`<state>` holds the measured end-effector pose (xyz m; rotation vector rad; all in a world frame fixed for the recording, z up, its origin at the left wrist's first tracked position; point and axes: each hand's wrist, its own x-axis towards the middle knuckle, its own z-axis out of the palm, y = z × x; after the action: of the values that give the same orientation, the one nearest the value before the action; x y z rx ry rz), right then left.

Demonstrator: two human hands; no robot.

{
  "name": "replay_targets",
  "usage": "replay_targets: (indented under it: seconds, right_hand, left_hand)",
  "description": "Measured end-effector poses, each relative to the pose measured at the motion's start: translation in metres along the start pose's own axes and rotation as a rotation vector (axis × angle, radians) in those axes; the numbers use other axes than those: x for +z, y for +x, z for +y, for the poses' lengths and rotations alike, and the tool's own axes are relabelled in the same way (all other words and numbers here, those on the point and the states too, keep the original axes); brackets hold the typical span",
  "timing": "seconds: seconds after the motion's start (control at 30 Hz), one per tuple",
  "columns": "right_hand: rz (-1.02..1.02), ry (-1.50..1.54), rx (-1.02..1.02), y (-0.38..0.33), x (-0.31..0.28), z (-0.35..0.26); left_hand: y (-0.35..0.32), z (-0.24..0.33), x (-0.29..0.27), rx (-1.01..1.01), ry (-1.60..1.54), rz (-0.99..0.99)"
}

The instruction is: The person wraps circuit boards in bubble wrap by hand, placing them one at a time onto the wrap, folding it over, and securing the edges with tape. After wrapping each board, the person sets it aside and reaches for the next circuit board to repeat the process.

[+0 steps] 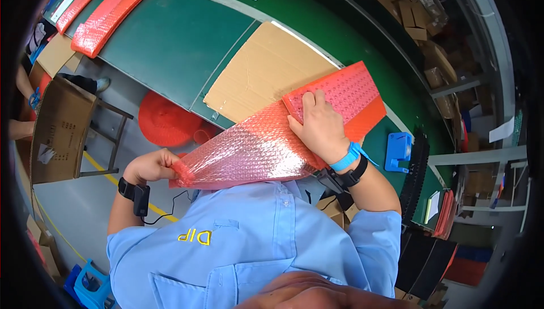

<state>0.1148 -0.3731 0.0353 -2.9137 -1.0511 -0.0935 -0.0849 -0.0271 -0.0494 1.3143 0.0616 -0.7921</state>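
Note:
A long sheet of red, shiny bubble wrap point(249, 147) stretches from my lower left up to the right, in front of my body. My left hand point(150, 166) is closed on its gathered left end, thumb against the bent fingers. At the other end, a flat pack with rows of small round marks point(345, 85) lies on the bench, with red wrap around and under it. My right hand point(322, 128) holds this wrapped pack from above, fingers bent on its face and thumb near its left edge. What is inside the pack is hidden.
A brown cardboard sheet point(266, 62) lies on the green bench point(175, 31). Red wrapped packs point(116, 14) lie far left; a blue dispenser-like object point(398, 151) stands right. Below the bench is a red round thing point(164, 119). Another person's hand point(21, 129) is by a carton point(62, 130).

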Motion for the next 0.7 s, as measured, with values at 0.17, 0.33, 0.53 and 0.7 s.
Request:
replay_targets:
  seconds: [0.17,0.33,0.53,0.7]
  right_hand:
    - [-0.077,-0.002,0.002,0.006,0.003,-0.001]
    - [-0.038,0.007,0.044,0.004,0.012,0.001]
    - [0.096,0.075,0.011,0.002,0.016,0.001]
    - [0.143,0.100,-0.014,0.001,0.017,-0.002]
  left_hand:
    - [-0.002,0.010,-0.016,-0.057,0.155,-0.072]
    - [0.019,0.140,-0.042,0.196,0.489,0.321]
    - [0.235,0.238,-0.107,0.377,1.197,1.013]
    - [0.351,0.265,-0.114,0.140,1.263,1.336]
